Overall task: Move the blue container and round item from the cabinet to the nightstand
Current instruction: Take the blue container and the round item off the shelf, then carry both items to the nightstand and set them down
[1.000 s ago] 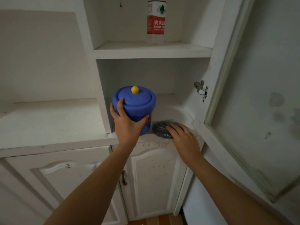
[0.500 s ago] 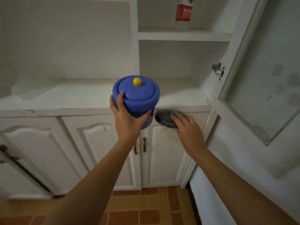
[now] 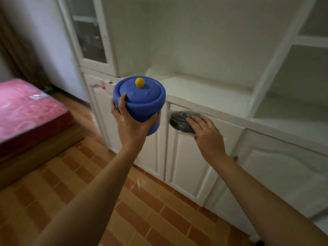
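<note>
A blue container [image 3: 142,102] with a lid and a yellow knob is held up in the air by my left hand [image 3: 130,124], which wraps its side from below. To its right, my right hand [image 3: 206,132] grips a dark round item [image 3: 179,120] in clear wrapping. Both are carried in front of the white cabinet's [image 3: 204,96] lower doors, away from its open shelves. No nightstand is in view.
The white cabinet runs along the right, with open shelves [image 3: 301,110] at far right and a glass door [image 3: 90,34] at upper left. A bed with a red mattress [image 3: 26,107] stands at left. Tiled orange floor [image 3: 88,183] lies below.
The view has swung left, bringing the bed and floor into sight. Both hands have come off the cabinet shelf, carrying the blue container and the round item with them.
</note>
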{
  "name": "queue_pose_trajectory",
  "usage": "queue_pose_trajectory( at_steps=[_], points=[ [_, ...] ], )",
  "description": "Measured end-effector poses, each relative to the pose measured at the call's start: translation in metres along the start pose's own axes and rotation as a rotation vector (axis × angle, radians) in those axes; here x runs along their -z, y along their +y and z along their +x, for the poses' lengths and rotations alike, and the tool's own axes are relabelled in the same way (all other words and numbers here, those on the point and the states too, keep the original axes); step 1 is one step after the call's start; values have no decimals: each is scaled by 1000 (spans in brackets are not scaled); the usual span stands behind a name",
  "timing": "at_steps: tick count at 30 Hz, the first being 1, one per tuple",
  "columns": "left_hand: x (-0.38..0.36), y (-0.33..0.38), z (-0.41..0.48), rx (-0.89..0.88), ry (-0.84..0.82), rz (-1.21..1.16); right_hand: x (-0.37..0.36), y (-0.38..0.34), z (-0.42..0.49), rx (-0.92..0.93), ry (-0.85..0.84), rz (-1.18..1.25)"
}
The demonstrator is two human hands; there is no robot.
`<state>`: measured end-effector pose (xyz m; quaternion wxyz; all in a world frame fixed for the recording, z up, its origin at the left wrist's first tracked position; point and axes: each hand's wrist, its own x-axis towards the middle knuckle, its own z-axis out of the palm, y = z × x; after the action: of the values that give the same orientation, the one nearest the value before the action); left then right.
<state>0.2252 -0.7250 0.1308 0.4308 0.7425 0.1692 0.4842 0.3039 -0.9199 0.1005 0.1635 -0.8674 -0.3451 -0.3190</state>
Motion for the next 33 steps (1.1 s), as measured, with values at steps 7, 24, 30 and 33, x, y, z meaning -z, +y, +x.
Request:
queue_pose_trajectory(
  at_steps=[7,24,30,33],
  points=[
    [112,-35,18,25,313,218,-52,-98,56,289,-12,247],
    [299,-39,-51,189,831,751,-97,-307,72,847,35,718],
    [339,-42,-76,219,952,842,-102,-370,60,975,-11,843],
    [369,-52,-85,255,994,863,-108,-407,53,1033,-4,887]
  ],
)
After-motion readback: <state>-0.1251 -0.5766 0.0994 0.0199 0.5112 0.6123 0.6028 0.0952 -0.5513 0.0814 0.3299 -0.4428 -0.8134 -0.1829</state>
